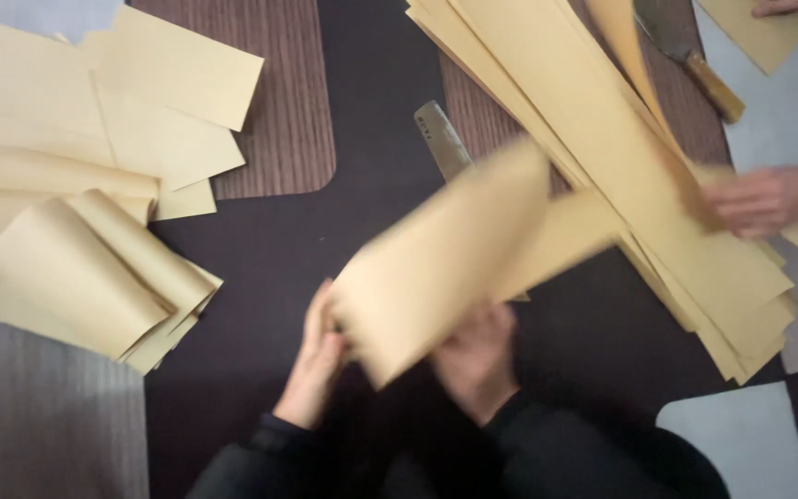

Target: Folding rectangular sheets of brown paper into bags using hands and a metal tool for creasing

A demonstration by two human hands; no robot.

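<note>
I see the tan paper sheet [441, 263] blurred and tilted above the dark tabletop, its lower-left end pinched between both of my hands, its far end raised toward upper right.

A bare strip of dark surface [362, 83] runs from near to far through the middle. A heap of cut sheets [94, 185] crowds the left; long stacked sheets [621, 139], another person's hand [759, 199] and a knife [690, 55] block the right.
</note>
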